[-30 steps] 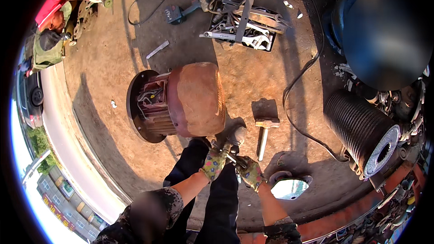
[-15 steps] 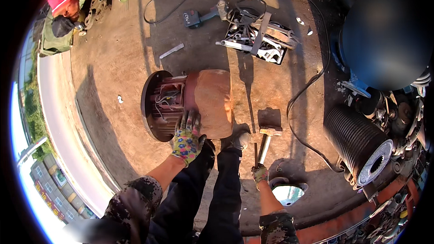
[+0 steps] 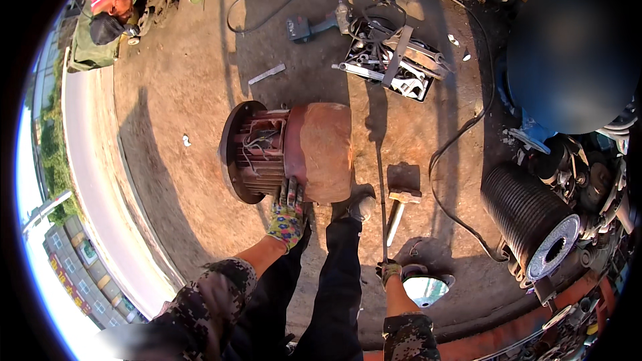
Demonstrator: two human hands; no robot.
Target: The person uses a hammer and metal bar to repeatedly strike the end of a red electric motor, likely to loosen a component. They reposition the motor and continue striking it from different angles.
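A rusty motor (image 3: 294, 150) lies on its side on the dirt ground (image 3: 187, 93). The left hand (image 3: 287, 214), gloved, rests flat and open against the motor's near side. Right of the motor, the right hand (image 3: 389, 272) is closed around a thin rod (image 3: 381, 194), beside a hammer (image 3: 399, 194).

Patterned work gloves on both hands (floral-looking), camouflage sleeves, dark trousers

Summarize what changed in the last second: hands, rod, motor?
The left hand moved from beside the right hand up onto the rusty motor and now rests on its casing. The right hand dropped lower and grips the long thin rod, now standing upright. Motor, hammer and tool pile lie unchanged.
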